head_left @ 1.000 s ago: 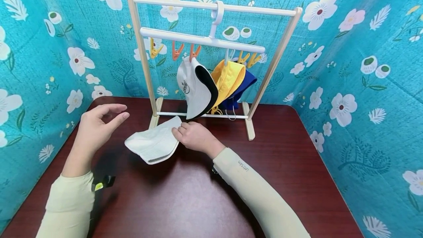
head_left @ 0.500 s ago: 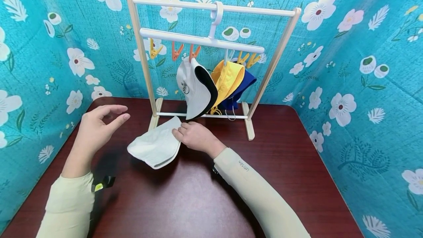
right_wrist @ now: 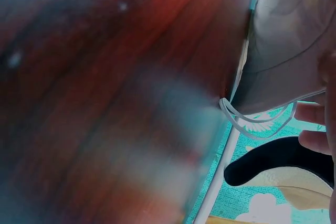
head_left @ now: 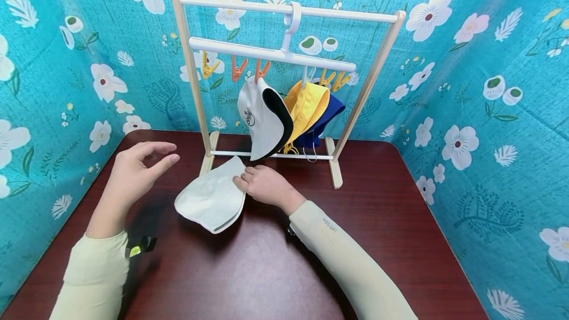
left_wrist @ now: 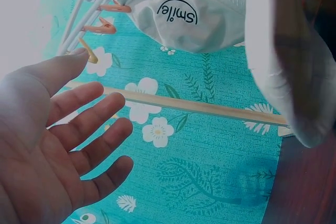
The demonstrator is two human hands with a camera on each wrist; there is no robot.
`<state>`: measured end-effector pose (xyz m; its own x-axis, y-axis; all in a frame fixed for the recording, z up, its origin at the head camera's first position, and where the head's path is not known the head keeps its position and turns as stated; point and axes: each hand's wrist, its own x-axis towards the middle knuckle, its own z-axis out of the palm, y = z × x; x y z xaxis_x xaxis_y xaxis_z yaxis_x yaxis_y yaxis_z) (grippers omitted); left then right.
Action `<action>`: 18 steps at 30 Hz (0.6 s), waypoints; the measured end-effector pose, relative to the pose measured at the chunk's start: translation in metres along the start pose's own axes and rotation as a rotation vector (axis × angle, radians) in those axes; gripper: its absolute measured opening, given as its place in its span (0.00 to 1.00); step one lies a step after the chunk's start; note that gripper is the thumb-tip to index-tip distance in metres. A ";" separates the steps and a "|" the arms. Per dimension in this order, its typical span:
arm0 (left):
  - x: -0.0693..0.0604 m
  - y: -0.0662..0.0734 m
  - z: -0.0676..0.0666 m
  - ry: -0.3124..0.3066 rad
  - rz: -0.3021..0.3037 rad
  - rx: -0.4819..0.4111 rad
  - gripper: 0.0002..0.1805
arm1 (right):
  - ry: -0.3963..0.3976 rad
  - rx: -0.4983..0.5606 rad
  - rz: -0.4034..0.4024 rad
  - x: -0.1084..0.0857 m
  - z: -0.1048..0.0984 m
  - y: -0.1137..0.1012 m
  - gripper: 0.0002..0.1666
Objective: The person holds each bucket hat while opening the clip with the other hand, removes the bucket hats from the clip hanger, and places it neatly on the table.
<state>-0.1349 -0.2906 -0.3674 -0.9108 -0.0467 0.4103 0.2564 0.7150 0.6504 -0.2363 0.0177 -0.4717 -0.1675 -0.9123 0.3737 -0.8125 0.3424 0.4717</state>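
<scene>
My right hand (head_left: 268,186) pinches a white bucket hat (head_left: 211,201) at its right edge, fingers curled over the brim. The hat is held tilted above the table, just in front of the rack's left foot. In the right wrist view a thin white cord (right_wrist: 257,129) loops beside the hat (right_wrist: 289,45). Left of the hat, my left hand (head_left: 138,174) hovers with nothing in it; its fingers are loosely bent and spread from the thumb. A white hat with "smile" print (head_left: 262,117) hangs behind, held by an orange clip (head_left: 262,69).
A wooden rack (head_left: 373,83) bears a white clip hanger (head_left: 271,54). A yellow hat (head_left: 306,107) and a dark blue hat (head_left: 329,112) hang on its right side. To the left dangle a yellow clip (head_left: 209,65) and another orange clip (head_left: 238,68). Floral cloth surrounds the dark red table (head_left: 266,270).
The white bucket hat in my right hand has swung right, its lower edge dropping towards me. My left hand has drifted slightly right. The hanging hats look unchanged.
</scene>
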 end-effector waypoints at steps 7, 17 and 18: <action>-0.001 -0.001 0.001 -0.003 0.010 0.000 0.20 | -0.055 0.024 0.001 -0.002 0.000 -0.002 0.18; 0.001 -0.001 0.003 -0.024 0.034 0.015 0.19 | -0.123 0.023 0.012 -0.004 -0.001 -0.003 0.18; 0.001 -0.001 0.003 -0.028 0.034 0.017 0.19 | -0.126 0.027 0.013 -0.004 -0.001 -0.004 0.18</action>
<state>-0.1367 -0.2894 -0.3700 -0.9103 -0.0025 0.4140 0.2824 0.7275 0.6253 -0.2319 0.0203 -0.4738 -0.2460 -0.9293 0.2755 -0.8244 0.3501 0.4448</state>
